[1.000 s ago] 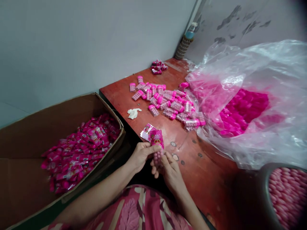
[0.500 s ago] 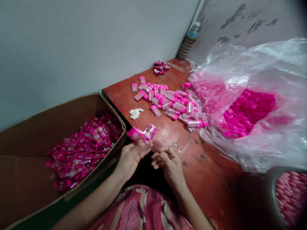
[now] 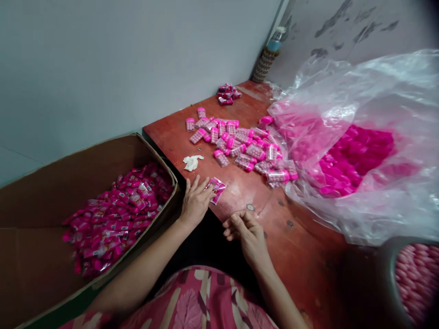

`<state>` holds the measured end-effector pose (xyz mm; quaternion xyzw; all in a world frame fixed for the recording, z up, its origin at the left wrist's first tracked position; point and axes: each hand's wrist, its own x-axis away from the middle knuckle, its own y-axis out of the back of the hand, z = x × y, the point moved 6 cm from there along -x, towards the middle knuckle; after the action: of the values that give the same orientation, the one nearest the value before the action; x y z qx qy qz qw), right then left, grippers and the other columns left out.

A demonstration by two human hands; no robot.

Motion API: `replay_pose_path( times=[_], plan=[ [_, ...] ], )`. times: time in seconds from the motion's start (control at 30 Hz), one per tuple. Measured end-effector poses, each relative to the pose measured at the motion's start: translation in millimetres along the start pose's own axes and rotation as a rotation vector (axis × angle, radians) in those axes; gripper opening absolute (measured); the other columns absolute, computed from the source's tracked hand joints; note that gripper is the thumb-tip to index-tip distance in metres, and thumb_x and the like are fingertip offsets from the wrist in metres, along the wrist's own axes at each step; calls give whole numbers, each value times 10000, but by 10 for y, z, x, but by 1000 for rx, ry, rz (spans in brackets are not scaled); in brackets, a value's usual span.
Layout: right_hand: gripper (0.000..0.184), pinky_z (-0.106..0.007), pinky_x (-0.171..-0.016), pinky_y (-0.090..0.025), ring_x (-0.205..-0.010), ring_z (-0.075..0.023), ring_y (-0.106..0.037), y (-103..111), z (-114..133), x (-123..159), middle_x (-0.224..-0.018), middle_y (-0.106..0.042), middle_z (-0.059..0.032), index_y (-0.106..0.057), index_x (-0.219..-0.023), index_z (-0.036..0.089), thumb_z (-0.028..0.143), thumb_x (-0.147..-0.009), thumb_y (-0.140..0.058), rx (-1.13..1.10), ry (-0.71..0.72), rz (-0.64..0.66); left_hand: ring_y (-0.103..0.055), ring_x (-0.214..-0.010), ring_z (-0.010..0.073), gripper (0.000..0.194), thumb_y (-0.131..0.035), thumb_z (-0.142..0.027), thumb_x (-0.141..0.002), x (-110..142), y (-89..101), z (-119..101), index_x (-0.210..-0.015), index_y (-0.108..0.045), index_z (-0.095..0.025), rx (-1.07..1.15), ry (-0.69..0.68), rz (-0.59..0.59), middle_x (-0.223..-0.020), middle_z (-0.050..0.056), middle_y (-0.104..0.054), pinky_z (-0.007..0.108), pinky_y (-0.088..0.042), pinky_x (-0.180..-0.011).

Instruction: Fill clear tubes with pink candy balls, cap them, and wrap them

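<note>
My left hand (image 3: 196, 201) lies over the table's near left edge, fingers stretched out and apart. Its fingertips reach the left side of a small printed pink wrapper (image 3: 217, 190) lying flat on the red table, partly covering it. My right hand (image 3: 245, 228) hovers by the front edge, fingers curled in and thumb bent against them; nothing shows in it. Beyond the hands lies a loose heap of small clear bottles (image 3: 246, 161) with pink caps and pink balls inside. A crumpled white scrap (image 3: 193, 162) rests just past my left hand.
At left, a cardboard box (image 3: 156, 153) holds many pink wrapped packs (image 3: 116, 224). A clear plastic bag (image 3: 329, 210) with bright pink pieces spreads over the table's right. A dark tub (image 3: 386, 265) of pink balls stands front right. A bottle (image 3: 265, 64) and several packs (image 3: 228, 94) are at the back.
The pink pack that my left hand held is no longer visible there. That hand has opened and its fingers now reach over the wrapper. My right hand has shifted slightly right, still curled.
</note>
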<state>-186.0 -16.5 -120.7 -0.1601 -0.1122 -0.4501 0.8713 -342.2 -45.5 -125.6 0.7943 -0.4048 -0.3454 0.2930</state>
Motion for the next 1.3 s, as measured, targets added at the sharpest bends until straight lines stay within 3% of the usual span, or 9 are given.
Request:
replay_pose_path(
  times=[0.23, 0.37, 0.57, 0.67, 0.8, 0.93, 1.03, 1.17, 1.3],
  plan=[
    [259, -255, -652, -502, -840, -157, -602, 21, 99, -257, -940, -619, -27, -510, -955, 216, 307, -748, -636, -5, 166, -122, -334, -1276, 266, 270, -526, -250, -820, 76, 93, -136, -1071, -625, -248, 99, -17, -110, -1233, 57, -556, 549, -140, -1059],
    [294, -246, -636, -477, -685, -121, -592, -41, 156, -383, -798, -625, 25, -480, -976, 228, 264, -733, -642, -149, 165, -67, -379, -1250, 253, 309, -549, -253, -803, 128, 178, -355, -1105, -612, -265, 348, 5, -69, -1232, 44, -560, 480, -208, -1066],
    [352, -197, -525, -389, -511, -85, -495, 1, 213, -386, -582, -533, 91, -478, -969, 221, 249, -688, -687, -113, 136, 20, -640, -850, 240, 313, -634, -377, -715, 179, 47, -264, -939, -687, -165, 935, 552, 164, -915, 62, -697, 344, -499, -803],
    [366, -192, -491, -356, -480, -84, -461, 36, 216, -401, -548, -503, 95, -487, -943, 210, 292, -663, -710, 22, 140, 12, -644, -709, 200, 263, -650, -375, -699, 192, -68, -272, -726, -698, -118, 1149, 678, 294, -703, 46, -681, 330, -526, -726],
    [356, -214, -472, -357, -487, -115, -481, 178, 348, -493, -552, -516, 64, -524, -907, 195, 411, -669, -678, 316, 194, -80, -641, -654, 163, 239, -693, -337, -660, 208, -67, -173, -719, -695, -106, 1192, 795, 201, -664, 47, -676, 279, -534, -657],
    [422, -321, -652, -429, -711, -216, -591, 640, 833, -587, -795, -634, -67, -546, -967, 169, 531, -751, -535, 870, 358, -537, -623, -560, 117, 211, -744, -295, -594, 229, -39, -54, -653, -680, -103, 1194, 917, 77, -608, 36, -670, 195, -514, -546],
    [575, -398, -725, -417, -861, -313, -599, 962, 1102, -702, -946, -630, -197, -497, -1078, 98, 589, -788, -428, 1218, 224, -818, -616, -531, 108, 212, -760, -280, -568, 213, -69, -42, -635, -665, -102, 1250, 960, 45, -599, 33, -668, 186, -511, -509],
    [656, -437, -722, -422, -918, -386, -588, 1144, 1159, -943, -991, -597, -289, -476, -1093, 18, 589, -769, -460, 1417, -12, -779, -605, -510, 98, 228, -776, -274, -547, 165, -93, -82, -625, -653, -99, 1268, 951, 14, -589, 25, -657, 175, -510, -484],
    [501, -421, -707, -427, -895, -366, -595, 1190, 1102, -1031, -971, -615, -247, -503, -1076, 52, 418, -737, -544, 1446, -49, -664, -588, -485, 88, 259, -786, -291, -531, 140, -64, -69, -613, -641, -93, 1243, 928, -26, -577, 21, -638, 159, -496, -440]
  ],
)
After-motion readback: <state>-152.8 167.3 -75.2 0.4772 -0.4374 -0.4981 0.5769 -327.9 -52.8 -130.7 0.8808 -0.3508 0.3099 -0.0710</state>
